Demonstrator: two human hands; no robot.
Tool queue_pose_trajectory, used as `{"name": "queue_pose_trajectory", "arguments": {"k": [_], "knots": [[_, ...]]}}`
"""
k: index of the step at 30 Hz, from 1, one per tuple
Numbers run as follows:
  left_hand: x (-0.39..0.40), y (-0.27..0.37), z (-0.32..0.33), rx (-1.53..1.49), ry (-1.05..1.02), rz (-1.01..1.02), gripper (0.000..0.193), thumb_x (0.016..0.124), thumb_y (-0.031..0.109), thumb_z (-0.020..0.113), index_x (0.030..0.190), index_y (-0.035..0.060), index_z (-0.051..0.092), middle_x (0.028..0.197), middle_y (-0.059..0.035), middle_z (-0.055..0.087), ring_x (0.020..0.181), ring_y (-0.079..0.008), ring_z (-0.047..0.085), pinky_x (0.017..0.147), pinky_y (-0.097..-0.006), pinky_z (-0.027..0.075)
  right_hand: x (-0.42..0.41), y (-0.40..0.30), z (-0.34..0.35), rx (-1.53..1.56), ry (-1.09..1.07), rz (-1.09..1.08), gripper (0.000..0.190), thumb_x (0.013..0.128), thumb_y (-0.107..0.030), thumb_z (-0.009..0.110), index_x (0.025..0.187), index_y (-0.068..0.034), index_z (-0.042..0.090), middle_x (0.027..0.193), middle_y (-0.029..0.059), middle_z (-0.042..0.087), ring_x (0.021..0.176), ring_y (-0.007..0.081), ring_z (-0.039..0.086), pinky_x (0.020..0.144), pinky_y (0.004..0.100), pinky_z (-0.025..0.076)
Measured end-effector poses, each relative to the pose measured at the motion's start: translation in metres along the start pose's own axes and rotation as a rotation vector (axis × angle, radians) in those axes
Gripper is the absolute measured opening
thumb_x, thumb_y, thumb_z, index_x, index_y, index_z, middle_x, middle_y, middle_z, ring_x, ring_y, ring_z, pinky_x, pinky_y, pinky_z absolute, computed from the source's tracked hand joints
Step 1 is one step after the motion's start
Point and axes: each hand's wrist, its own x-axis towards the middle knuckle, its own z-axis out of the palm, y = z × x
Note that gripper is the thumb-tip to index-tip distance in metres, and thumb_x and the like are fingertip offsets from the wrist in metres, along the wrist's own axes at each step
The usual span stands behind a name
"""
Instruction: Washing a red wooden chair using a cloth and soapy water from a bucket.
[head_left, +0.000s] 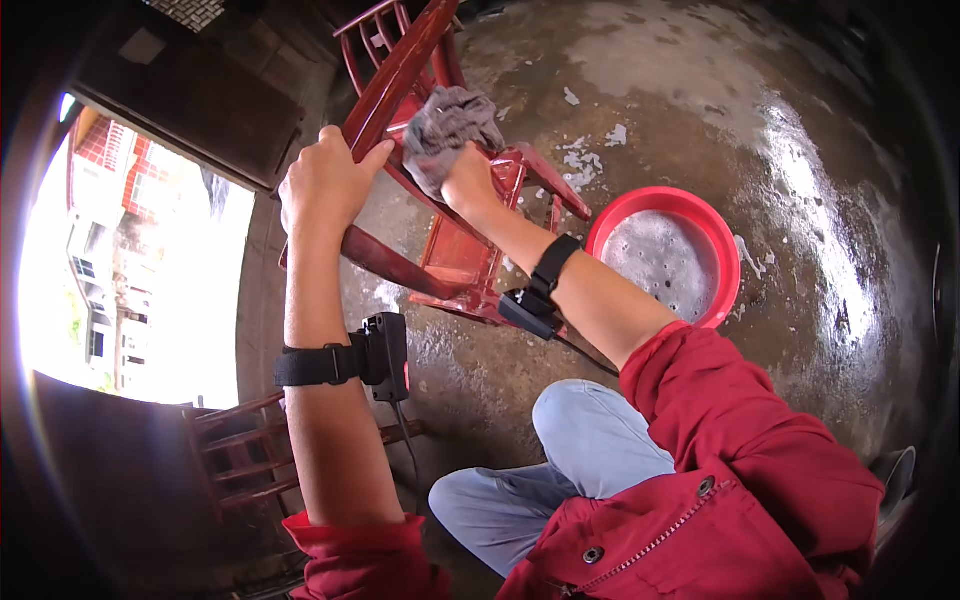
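A red wooden chair (457, 262) lies tilted on the wet floor in front of me. My left hand (330, 180) grips the end of its thick upper rail (397, 75), with the thumb along the wood. My right hand (469, 180) holds a bunched grey cloth (450, 131) against the chair, just right of that rail. The cloth hides most of the fingers. To the right of my right forearm stands a red plastic basin (727, 262) with foamy grey water (660, 259) in it.
Suds and puddles lie on the concrete floor (660, 120). A second wooden chair (247, 457) stands in shadow at the lower left. Beyond it is a bright doorway (180, 285). A black cable hangs from the device strapped to each forearm.
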Motion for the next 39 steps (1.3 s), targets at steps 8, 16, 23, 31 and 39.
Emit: {"name": "queue_pose_trajectory", "arguments": {"k": [8,16,23,31,39], "knots": [[-0.006,0.003,-0.004,0.014,-0.009,0.003,0.063,0.081,0.059,0.057,0.099,-0.0013,0.059,0.090,-0.0237,0.066,0.089,-0.0390,0.064,0.078,-0.0455,0.050,-0.038,0.112,-0.020,-0.453,-0.265,0.277,0.032,0.088,-0.023,0.048,0.101,0.003,0.059,0.102,0.0267,0.063,0.100,0.0404,0.060,0.086,0.0462,0.048],[0.000,0.003,-0.004,-0.086,-0.091,-0.129,0.064,0.096,0.051,0.022,0.109,0.0021,0.061,0.106,-0.0250,0.063,0.104,-0.0418,0.058,0.092,-0.0484,0.043,-0.086,0.144,-0.045,-0.599,-0.248,0.235,0.030,0.082,-0.021,0.052,0.092,0.006,0.058,0.094,0.0269,0.063,0.084,0.0438,0.062,0.078,0.0510,0.048],[0.001,-0.017,-0.007,-0.407,-0.217,-0.191,0.057,0.097,0.044,0.025,0.102,0.0019,0.064,0.093,-0.0228,0.063,0.089,-0.0323,0.061,0.084,-0.0441,0.044,-0.048,-0.031,-0.059,-0.085,-0.070,-0.193,0.028,0.085,-0.019,0.053,0.099,0.005,0.056,0.094,0.0276,0.062,0.084,0.0413,0.061,0.076,0.0449,0.046],[0.014,-0.029,0.008,-0.520,-0.140,0.017,0.056,0.097,0.036,0.025,0.096,-0.0043,0.064,0.100,-0.0277,0.061,0.102,-0.0429,0.055,0.092,-0.0463,0.040,-0.058,-0.107,-0.020,0.185,0.040,-0.584,0.063,0.082,-0.013,0.062,0.130,0.012,0.029,0.113,0.0295,0.047,0.099,0.0453,0.050,0.083,0.0467,0.043],[0.015,-0.041,0.015,-0.557,-0.095,0.080,0.047,0.097,0.036,0.038,0.091,-0.0030,0.063,0.072,-0.0098,0.058,0.059,-0.0160,0.055,0.060,-0.0325,0.047,-0.093,0.023,0.026,-0.407,-0.421,-0.693,0.061,0.080,-0.016,0.062,0.133,-0.002,0.037,0.104,0.0227,0.053,0.085,0.0397,0.058,0.072,0.0430,0.051]]}}
